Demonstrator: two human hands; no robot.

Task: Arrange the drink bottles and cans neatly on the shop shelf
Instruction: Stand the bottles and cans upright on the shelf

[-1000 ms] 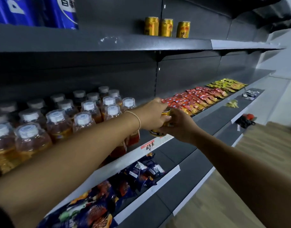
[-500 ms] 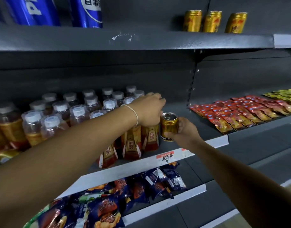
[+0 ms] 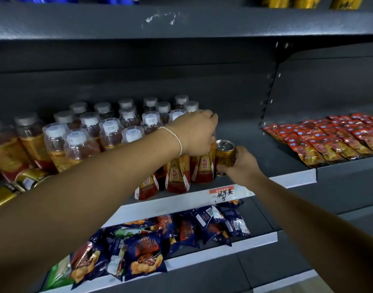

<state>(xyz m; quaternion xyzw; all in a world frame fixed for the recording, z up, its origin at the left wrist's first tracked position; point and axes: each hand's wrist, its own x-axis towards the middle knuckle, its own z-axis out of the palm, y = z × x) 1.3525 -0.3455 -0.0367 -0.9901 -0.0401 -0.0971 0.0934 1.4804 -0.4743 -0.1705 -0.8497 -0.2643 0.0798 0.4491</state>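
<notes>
Shelf unit (image 3: 255,144): dark grey, several tiers.
Bottles (image 3: 109,132): amber drink, white caps, massed on the middle tier toward 9 o'clock.
Snack bags (image 3: 143,248): blue, heaped on the tier below, at 6 o'clock.
Sachets (image 3: 329,138): red, laid in rows at 3 o'clock.
Left hand (image 3: 197,133): fingers are curled down over the top of the front bottle (image 3: 203,166) at the block's 3 o'clock corner.
Right hand (image 3: 241,163): wrapped around the gold can (image 3: 224,153).
Gold can: held upright just beside that bottle, at its 3 o'clock, near the tier's front edge.
Price label (image 3: 222,192): fixed to the edge strip at the can's 6 o'clock.
</notes>
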